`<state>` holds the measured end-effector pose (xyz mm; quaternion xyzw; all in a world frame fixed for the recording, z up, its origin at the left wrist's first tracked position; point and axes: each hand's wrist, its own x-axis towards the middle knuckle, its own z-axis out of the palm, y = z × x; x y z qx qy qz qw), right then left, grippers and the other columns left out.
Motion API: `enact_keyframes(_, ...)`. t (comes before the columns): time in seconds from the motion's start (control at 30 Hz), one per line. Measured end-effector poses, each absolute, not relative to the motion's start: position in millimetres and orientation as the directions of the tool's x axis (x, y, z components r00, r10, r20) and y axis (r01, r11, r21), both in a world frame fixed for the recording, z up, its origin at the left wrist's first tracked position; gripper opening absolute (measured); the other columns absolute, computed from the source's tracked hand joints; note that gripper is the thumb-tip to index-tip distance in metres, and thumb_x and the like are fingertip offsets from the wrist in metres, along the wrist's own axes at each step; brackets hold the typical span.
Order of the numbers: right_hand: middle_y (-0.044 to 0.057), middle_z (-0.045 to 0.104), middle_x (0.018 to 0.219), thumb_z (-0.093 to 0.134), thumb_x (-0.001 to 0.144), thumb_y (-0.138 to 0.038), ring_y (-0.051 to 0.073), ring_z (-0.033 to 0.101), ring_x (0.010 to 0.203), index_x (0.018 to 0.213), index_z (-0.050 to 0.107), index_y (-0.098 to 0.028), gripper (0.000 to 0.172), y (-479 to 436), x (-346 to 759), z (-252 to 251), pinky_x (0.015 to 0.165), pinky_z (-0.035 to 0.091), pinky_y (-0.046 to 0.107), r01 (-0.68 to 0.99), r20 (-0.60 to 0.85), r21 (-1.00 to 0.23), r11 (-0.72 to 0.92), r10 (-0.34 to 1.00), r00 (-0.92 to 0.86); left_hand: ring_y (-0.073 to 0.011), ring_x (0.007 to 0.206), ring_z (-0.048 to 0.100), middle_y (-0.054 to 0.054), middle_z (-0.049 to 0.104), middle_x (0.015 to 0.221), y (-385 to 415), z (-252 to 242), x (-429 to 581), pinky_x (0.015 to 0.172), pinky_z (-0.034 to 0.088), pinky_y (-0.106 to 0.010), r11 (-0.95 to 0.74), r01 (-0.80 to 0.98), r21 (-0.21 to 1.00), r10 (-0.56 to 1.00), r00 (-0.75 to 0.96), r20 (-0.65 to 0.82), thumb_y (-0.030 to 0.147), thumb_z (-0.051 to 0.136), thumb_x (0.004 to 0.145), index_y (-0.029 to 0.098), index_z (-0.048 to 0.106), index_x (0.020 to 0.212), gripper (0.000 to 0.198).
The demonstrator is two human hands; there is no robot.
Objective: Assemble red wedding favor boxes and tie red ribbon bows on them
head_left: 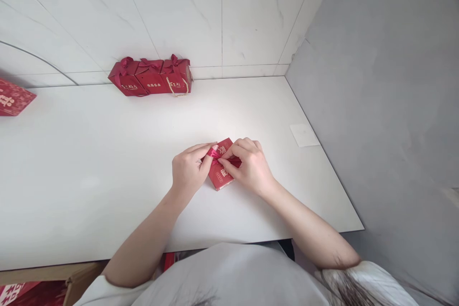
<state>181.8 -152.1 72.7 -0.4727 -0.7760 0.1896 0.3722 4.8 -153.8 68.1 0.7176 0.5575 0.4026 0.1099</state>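
A small red gift box [224, 179] with gold characters lies at a slant on the white table. Across its middle runs a dark pink ribbon [214, 154], gathered in a bow or knot whose exact form is partly covered by fingers. My left hand [190, 166] is at the box's left side, thumb and fingers closed on a loop of the ribbon. From the right, my right hand [250, 162] pinches the ribbon near the knot between thumb and forefinger. Both hands hide the box's side edges.
Against the tiled wall stand several red gift boxes [152, 83] with ribbon bows and a gold cord. Another red box [16, 98] is at the far left. A white paper [304, 135] lies by the grey right wall. An open cardboard box [77, 279] sits below the table's front edge.
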Motion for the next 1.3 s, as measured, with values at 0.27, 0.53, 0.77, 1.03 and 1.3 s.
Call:
enact_keyframes(0.27,0.0,0.065,0.078,0.068,0.083,-0.02,0.019,0.057,0.08,0.074,0.06,-0.022,0.012,-152,177,74,0.078,0.039,0.035,0.621,0.375,-0.651,0.436,0.897,-0.236,-0.013,0.069,0.067,-0.001,0.076,0.079,-154,67,10,0.06,0.05,-0.023,-0.309,0.632,0.711,0.92,0.009,0.392,0.03,0.058,0.094,0.02,0.077,0.082,0.025)
enact_keyframes(0.53,-0.001,0.066,0.079,0.065,0.085,-0.02,0.019,0.055,0.078,0.077,0.061,-0.023,0.009,-152,178,75,0.08,0.039,0.035,0.586,0.351,-0.682,0.438,0.898,-0.264,-0.0194,0.08,0.072,-0.002,0.076,0.079,-153,68,13,0.061,0.05,-0.025,-0.165,0.455,0.875,0.975,-0.058,0.214,0.038,0.058,0.093,0.018,0.07,0.065,0.036)
enact_keyframes(0.77,-0.001,0.066,0.08,0.065,0.086,-0.02,0.018,0.055,0.081,0.079,0.06,-0.023,0.009,-151,183,73,0.086,0.039,0.036,0.527,0.358,-0.722,0.447,0.894,-0.268,-0.026,0.106,0.07,-0.005,0.076,0.106,-150,72,11,0.082,0.057,-0.033,-0.03,0.354,0.935,0.996,-0.068,0.058,0.043,0.063,0.088,0.022,0.075,0.089,0.025)
enact_keyframes(1.03,-0.001,0.066,0.085,0.064,0.089,-0.02,0.018,0.057,0.081,0.095,0.068,-0.026,0.009,-150,184,70,0.09,0.04,0.037,0.551,0.418,-0.676,0.489,0.871,-0.259,-0.018,0.096,0.067,-0.001,0.07,0.103,-153,74,7,0.08,0.053,-0.03,-0.315,0.654,0.687,0.923,0.045,0.381,0.024,0.062,0.086,0.02,0.053,0.064,0.025)
enact_keyframes(1.3,0.0,0.066,0.083,0.065,0.088,-0.023,0.019,0.057,0.082,0.083,0.064,-0.024,0.006,-150,185,70,0.084,0.042,0.036,0.558,0.365,-0.695,0.453,0.891,-0.268,-0.0135,0.084,0.067,-0.003,0.069,0.107,-147,70,-4,0.069,0.052,-0.025,-0.504,0.642,0.577,0.854,0.271,0.445,0.013,0.05,0.09,0.019,0.053,0.067,0.025)
